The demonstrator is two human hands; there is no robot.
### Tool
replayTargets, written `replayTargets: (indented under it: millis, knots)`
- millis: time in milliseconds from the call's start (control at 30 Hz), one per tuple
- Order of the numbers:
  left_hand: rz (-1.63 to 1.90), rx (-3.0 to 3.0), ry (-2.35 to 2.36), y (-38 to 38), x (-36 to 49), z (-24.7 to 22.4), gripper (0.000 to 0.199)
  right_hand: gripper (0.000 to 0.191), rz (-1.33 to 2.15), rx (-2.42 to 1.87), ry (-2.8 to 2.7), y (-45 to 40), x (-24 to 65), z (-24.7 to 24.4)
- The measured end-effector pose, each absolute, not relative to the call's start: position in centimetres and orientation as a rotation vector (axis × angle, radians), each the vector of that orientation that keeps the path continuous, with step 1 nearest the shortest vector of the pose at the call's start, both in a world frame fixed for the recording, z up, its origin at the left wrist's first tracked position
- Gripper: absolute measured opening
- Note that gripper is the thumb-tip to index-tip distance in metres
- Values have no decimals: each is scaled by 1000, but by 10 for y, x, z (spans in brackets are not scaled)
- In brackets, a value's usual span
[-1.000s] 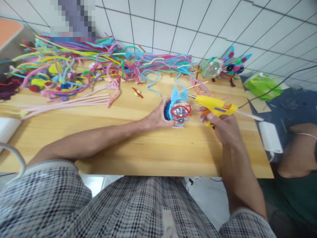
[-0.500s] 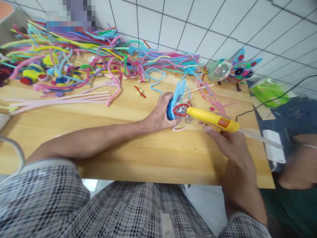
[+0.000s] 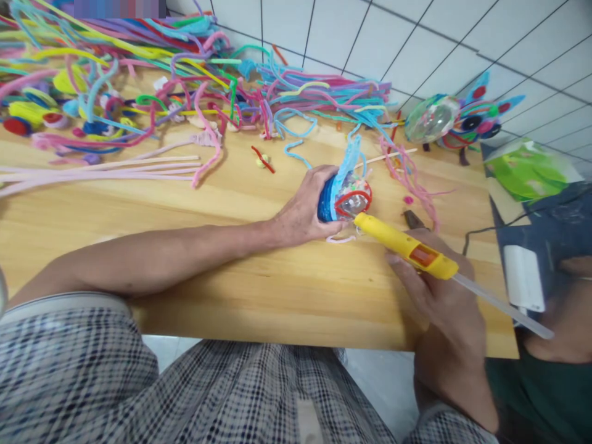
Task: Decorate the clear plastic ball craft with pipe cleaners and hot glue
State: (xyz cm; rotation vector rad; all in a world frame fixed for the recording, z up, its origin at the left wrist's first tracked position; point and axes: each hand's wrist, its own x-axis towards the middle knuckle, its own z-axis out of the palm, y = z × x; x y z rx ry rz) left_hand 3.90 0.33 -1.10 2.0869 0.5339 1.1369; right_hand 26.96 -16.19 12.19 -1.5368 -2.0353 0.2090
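Currently, the clear craft piece with a blue end [image 3: 330, 200] sits in the left grip [image 3: 308, 206], just above the table [image 3: 231, 290] or resting on it; which, cannot tell. Left grip: curled around the blue end, holding it, clear part facing right. A red loop [image 3: 369, 190] outlines an almond shape on the clear part; a light-blue fuzzy piece [image 3: 350, 157] stands up from the craft piece, beyond the left grip.

Right grip [image 3: 437, 287]: closed around a yellow glue gun [image 3: 393, 237], nozzle pointing left toward the lower edge of the red loop. Contact at the tip: cannot tell. A translucent glue stick [image 3: 504, 302] projects from the gun's rear, right of the right grip.

Just below the craft piece, near the left grip's fingertips: a pale pink strand [image 3: 340, 240]. Beyond the right grip: a pink pompom [image 3: 408, 200], tangled pink strands [image 3: 414, 176] and a thin wooden stick [image 3: 388, 158]. Farther past these: a clear bottle [image 3: 430, 120] beside a fuzzy figure with blue ears [image 3: 483, 123].

Beyond and left of the left grip: a small red-and-yellow piece [image 3: 263, 160], then a heap of multicoloured pipe cleaners [image 3: 185, 74]. Right of the right grip: a white device [image 3: 522, 277] and another person's arm [image 3: 571, 314], blurred.
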Motion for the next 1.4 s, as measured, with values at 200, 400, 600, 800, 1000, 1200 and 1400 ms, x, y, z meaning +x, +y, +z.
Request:
replayTargets:
  millis: [200, 400, 600, 800, 1000, 1200, 1400]
  knots:
    - [1150, 2105, 527, 3, 39, -12, 107, 19, 178, -1540, -2110, -164, 269, 119]
    - [1147, 2126, 526, 2, 39, -14, 110, 19, 201, -1571, -2078, -165, 270, 114]
    - [1146, 2120, 499, 3, 38, -13, 109, 12, 137, -1577, -2134, -164, 271, 115]
    - [1161, 2137, 527, 2, 40, -13, 108, 8, 136, -1605, -2126, -164, 268, 115]
    - [1123, 2112, 565, 3, 40, -13, 112, 9, 151, -1586, -2119, -165, 271, 112]
    - [1162, 2118, 515, 3, 40, -14, 108, 5, 139, -1602, -2103, -165, 271, 113]
    - [1129, 2103, 522, 3, 40, -14, 109, 5, 138, -1597, -2090, -164, 270, 112]
